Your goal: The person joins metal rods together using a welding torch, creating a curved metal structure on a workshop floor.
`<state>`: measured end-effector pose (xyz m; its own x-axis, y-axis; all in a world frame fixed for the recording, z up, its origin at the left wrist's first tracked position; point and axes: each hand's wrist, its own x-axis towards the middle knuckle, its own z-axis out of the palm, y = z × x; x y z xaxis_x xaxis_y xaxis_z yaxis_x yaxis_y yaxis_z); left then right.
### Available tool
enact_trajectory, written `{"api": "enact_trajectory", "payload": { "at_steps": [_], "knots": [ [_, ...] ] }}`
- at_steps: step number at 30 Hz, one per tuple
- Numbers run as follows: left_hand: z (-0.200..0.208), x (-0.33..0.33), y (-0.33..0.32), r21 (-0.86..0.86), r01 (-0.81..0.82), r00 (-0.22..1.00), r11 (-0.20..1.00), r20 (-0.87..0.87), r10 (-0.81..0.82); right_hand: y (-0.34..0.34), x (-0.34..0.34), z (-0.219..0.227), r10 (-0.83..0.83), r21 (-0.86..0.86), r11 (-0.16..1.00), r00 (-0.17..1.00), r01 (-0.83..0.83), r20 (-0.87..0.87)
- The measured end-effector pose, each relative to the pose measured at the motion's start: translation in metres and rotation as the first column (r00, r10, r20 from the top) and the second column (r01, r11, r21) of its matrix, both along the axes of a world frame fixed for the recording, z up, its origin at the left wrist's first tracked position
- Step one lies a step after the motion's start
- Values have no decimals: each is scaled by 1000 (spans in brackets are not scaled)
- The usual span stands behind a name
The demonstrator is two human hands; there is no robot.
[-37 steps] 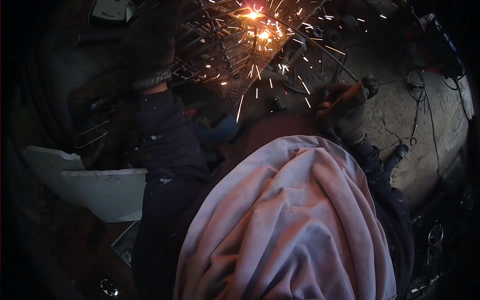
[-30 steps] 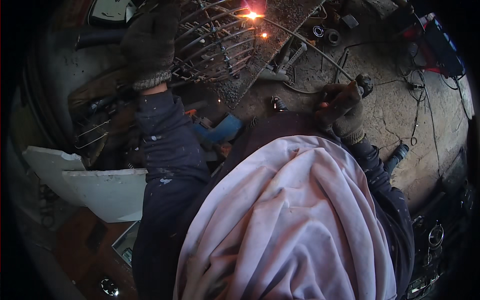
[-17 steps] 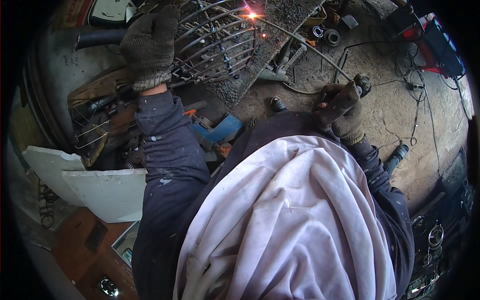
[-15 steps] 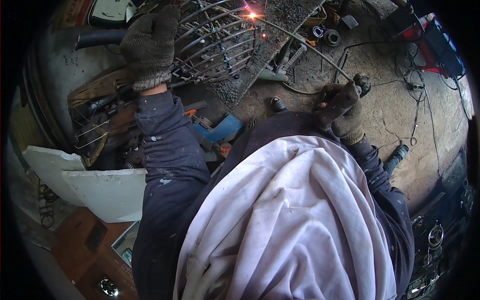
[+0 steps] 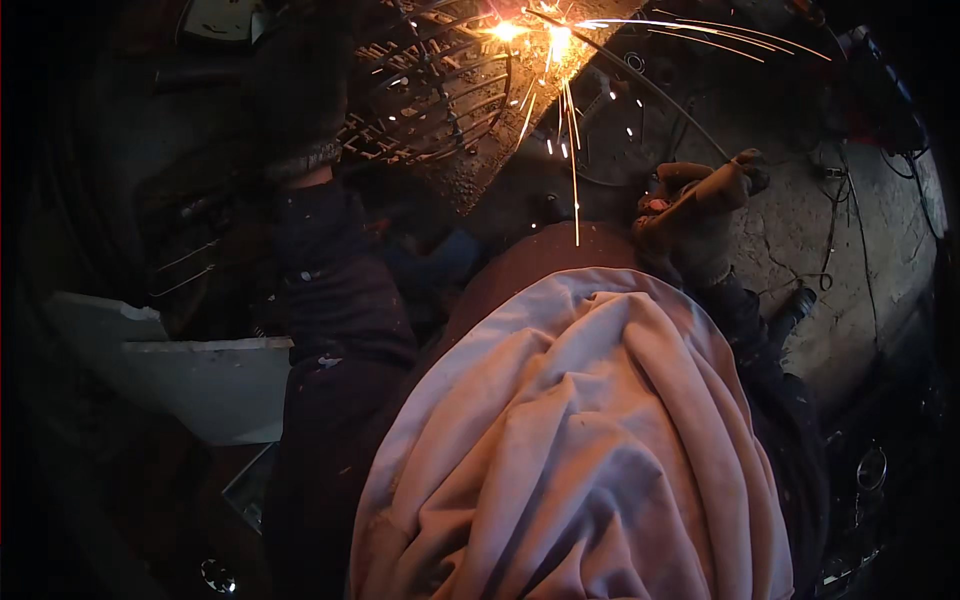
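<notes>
My gloved right hand (image 5: 690, 220) is closed around an electrode holder (image 5: 748, 172) at right of centre. From it a long, thin welding electrode (image 5: 665, 92) slants up and left. Its far end is beside a glaring arc (image 5: 558, 38) at the edge of a rough, gritty metal plate (image 5: 470, 175). Sparks fly right and downward. A second bright glow (image 5: 507, 31) lies just left, at the rim of a grid of curved metal rods (image 5: 440, 85) on the plate. My gloved left hand (image 5: 300, 105) is at the grid's left side, apparently gripping; deep shadow hides its fingers and whatever they hold.
Two pale boards (image 5: 210, 385) stand at the lower left. On the right, cables (image 5: 835, 220) trail over the concrete floor (image 5: 855, 270) near a dark, red-edged machine (image 5: 880, 100). A pinkish cloth (image 5: 570, 430) covers my front. A shoe (image 5: 795, 303) shows at right.
The small glow has become a blazing arc with long sparks, and the surroundings have darkened. My right hand has turned slightly, and the electrode's tip has shifted right. My left hand stays in place.
</notes>
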<state>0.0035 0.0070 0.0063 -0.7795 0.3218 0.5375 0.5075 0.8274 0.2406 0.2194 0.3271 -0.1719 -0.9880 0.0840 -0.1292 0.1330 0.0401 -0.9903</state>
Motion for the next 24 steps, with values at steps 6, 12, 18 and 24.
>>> {"api": "enact_trajectory", "payload": {
  "at_steps": [6, 12, 18, 24],
  "knots": [
    [1, 2, -1, 88, 29, 999, 996, 35, -33, -1, 0, -1, -28, 9, 1000, 995, 29, -100],
    [-3, 3, 7, 201, -13, 992, 980, 124, -12, 2, -2, 2, 17, 23, 1000, 987, -13, -159],
    [-1, -1, 3, 38, -19, 1000, 999, -8, 19, -1, -2, 2, -2, 81, 997, 987, 16, -162],
    [2, 4, 9, 85, -54, 998, 995, 45, 51, -2, -5, 2, -35, 75, 996, 986, 48, -163]
  ]
}}
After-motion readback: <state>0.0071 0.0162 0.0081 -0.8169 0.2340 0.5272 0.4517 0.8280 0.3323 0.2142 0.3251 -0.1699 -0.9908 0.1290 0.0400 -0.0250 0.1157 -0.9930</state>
